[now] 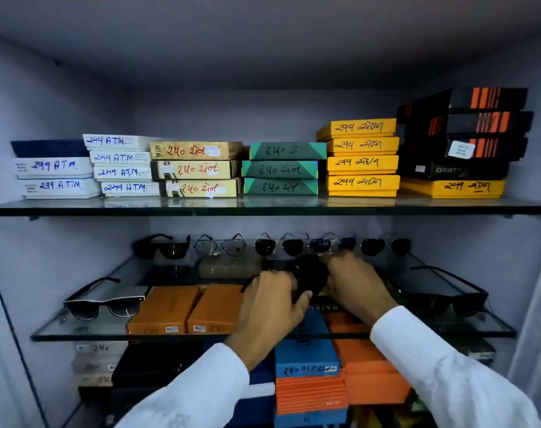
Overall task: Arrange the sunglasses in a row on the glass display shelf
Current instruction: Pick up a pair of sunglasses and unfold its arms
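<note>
Both hands hold one black pair of sunglasses (pixel 309 274) over the middle of the lower glass shelf (pixel 87 333). My left hand (pixel 270 304) grips its left side, my right hand (pixel 354 282) its right side. A row of sunglasses stands along the back: a thick black pair (pixel 164 247), a clear aviator pair (pixel 219 246), then dark-lensed pairs (pixel 278 247) (pixel 385 246). A black-and-white pair (pixel 104 305) lies at the front left. Another black pair (pixel 448 295) lies at the front right.
The upper glass shelf (pixel 263 208) carries stacks of white, yellow, green and black boxes. Two orange boxes (pixel 185 307) lie on the lower shelf, left of my hands. Below it are blue (pixel 306 356) and orange boxes. Cabinet walls close in on both sides.
</note>
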Demonstrator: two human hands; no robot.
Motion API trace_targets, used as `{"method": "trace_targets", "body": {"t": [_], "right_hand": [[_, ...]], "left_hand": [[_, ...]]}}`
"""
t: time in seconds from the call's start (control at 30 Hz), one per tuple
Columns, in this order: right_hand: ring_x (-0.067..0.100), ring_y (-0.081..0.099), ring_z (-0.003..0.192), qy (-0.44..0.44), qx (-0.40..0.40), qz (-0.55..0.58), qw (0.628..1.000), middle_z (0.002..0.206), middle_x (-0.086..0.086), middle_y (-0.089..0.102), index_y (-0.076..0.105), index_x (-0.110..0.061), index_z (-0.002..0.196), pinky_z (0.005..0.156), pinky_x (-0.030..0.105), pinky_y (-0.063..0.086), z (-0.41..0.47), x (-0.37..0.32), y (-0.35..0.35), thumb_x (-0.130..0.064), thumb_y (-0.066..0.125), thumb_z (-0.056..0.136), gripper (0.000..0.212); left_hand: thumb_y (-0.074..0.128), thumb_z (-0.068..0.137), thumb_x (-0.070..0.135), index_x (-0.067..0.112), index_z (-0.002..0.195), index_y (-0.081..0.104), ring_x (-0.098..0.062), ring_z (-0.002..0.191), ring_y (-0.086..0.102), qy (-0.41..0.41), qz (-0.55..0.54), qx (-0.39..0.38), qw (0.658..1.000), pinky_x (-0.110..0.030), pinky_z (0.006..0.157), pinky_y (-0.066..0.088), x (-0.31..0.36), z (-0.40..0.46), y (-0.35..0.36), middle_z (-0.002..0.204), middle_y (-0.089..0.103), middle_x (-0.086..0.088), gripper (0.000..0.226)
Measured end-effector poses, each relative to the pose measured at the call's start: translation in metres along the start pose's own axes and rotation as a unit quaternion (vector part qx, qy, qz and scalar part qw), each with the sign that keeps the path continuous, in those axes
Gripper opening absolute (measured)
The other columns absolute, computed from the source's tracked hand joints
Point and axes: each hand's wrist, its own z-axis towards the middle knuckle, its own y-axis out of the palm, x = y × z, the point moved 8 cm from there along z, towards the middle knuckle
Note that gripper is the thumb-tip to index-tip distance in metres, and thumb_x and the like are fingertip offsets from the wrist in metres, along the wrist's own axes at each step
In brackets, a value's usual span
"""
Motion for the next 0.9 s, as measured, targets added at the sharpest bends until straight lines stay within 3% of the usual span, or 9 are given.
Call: {"method": "trace_targets", "body": {"t": [0.13,0.33,0.47,0.63,0.77,0.9], "right_hand": [[0.035,0.067,0.105,-0.020,-0.014,-0.001,1.000,0.116,0.016,0.068,0.063,-0.017,0.126,0.079,0.040,0.055,0.009,-0.003,0.006,-0.006,0.057,0.089,0.039],[0.032,0.070,0.100,-0.031,0.029,-0.001,0.999,0.111,0.012,0.073,0.063,-0.025,0.128,0.077,0.038,0.055,0.014,0.002,-0.002,-0.011,0.055,0.095,0.037],[0.031,0.070,0.096,-0.051,0.119,0.073,0.989,0.105,0.008,0.074,0.061,-0.029,0.129,0.072,0.038,0.056,-0.004,-0.002,-0.032,-0.021,0.057,0.096,0.034],[0.023,0.073,0.085,-0.052,0.185,0.176,0.965,0.095,0.002,0.076,0.061,-0.025,0.122,0.070,0.041,0.061,-0.028,-0.021,-0.057,-0.027,0.065,0.093,0.029],[0.016,0.072,0.078,-0.048,0.203,0.252,0.945,0.093,0.000,0.078,0.071,-0.022,0.112,0.072,0.039,0.063,-0.029,-0.046,-0.064,-0.025,0.071,0.090,0.022],[0.012,0.069,0.066,-0.048,0.214,0.278,0.935,0.081,0.000,0.078,0.077,-0.019,0.098,0.067,0.035,0.063,-0.022,-0.082,-0.068,-0.022,0.075,0.085,0.013]], "left_hand": [[0.071,0.085,0.045,0.013,0.091,0.075,-0.022,0.080,0.073,-0.030,-0.038,-0.035,0.998,-0.039,0.071,0.063,0.001,0.005,0.014,0.087,0.077,-0.007,0.032],[0.062,0.093,0.029,0.012,0.094,0.073,-0.022,0.078,0.069,0.001,-0.044,-0.027,0.999,-0.037,0.069,0.059,-0.001,0.007,0.019,0.088,0.073,-0.008,0.020],[0.062,0.095,0.032,0.018,0.098,0.074,-0.016,0.080,0.066,0.036,-0.065,0.035,0.997,-0.027,0.066,0.053,-0.004,-0.003,-0.017,0.090,0.069,-0.002,0.018],[0.075,0.085,0.022,0.020,0.084,0.079,0.003,0.056,0.057,0.036,-0.096,0.119,0.988,-0.002,0.056,0.041,-0.019,-0.026,-0.078,0.069,0.060,0.016,0.004],[0.080,0.081,0.014,0.023,0.087,0.080,0.003,0.070,0.069,-0.010,-0.134,0.158,0.978,-0.006,0.060,0.052,-0.052,-0.039,-0.113,0.065,0.068,0.019,0.011],[0.078,0.080,0.014,0.024,0.092,0.080,-0.005,0.065,0.068,-0.071,-0.118,0.177,0.975,-0.008,0.057,0.052,-0.092,-0.043,-0.139,0.060,0.071,0.010,0.015]]}}
